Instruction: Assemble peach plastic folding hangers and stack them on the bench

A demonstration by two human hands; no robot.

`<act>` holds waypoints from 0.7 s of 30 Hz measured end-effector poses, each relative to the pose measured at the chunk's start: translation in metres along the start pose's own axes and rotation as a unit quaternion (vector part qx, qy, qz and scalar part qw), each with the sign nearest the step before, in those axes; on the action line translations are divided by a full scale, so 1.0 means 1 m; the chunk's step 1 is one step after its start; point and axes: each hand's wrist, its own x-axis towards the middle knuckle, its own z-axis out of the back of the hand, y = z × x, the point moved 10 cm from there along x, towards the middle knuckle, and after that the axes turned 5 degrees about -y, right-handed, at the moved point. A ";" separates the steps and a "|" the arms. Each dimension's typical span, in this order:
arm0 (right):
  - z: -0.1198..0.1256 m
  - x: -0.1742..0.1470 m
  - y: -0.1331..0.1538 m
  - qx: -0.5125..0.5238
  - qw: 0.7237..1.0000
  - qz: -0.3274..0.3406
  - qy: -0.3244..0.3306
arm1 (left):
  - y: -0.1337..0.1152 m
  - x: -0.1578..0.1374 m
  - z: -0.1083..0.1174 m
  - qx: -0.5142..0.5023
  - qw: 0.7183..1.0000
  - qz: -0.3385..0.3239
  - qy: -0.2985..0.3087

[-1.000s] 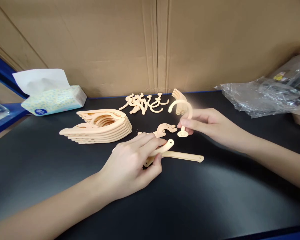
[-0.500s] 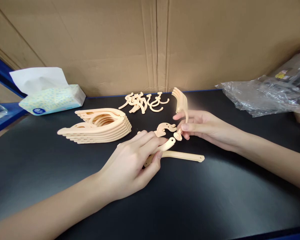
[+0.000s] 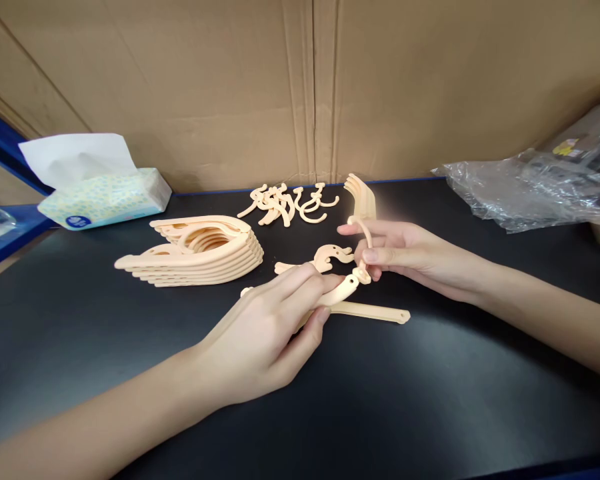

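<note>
My left hand (image 3: 270, 327) is closed around a pale beige hanger arm (image 3: 342, 291), whose holed tip sticks out past the fingers. In my right hand (image 3: 410, 250), a slim curved hanger hook (image 3: 368, 235) is pinched between thumb and fingers. The hook's small round base meets the tip of the hanger arm; whether the two are joined I cannot tell. A straight beige strip (image 3: 373, 312) with a hole at its end lies under and beside my left hand. Just behind the hands rests a curved piece with holes (image 3: 330, 257).
Stacked beige hanger parts (image 3: 235, 257) sit to the left, with a tissue pack (image 3: 110, 197) behind. Loose hooks (image 3: 280, 208) lie near the cardboard wall (image 3: 205, 87). A stack of slim pieces (image 3: 360, 193) stands behind my right hand. Clear plastic bags (image 3: 510, 190) are at right.
The right hand has turned the hook and brought its base against the hanger arm's tip. My left hand has shifted the arm slightly right.
</note>
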 end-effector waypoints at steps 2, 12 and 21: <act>-0.001 0.000 -0.001 0.003 1.000 -0.003 0.003 | -0.001 0.000 -0.002 -0.001 1.000 -0.004 0.007; 0.000 0.000 -0.001 0.007 1.000 -0.002 0.026 | -0.006 -0.001 -0.005 0.042 0.998 -0.053 0.003; -0.004 0.000 -0.001 0.018 0.999 -0.008 0.035 | -0.011 0.000 -0.004 0.088 0.993 -0.072 -0.012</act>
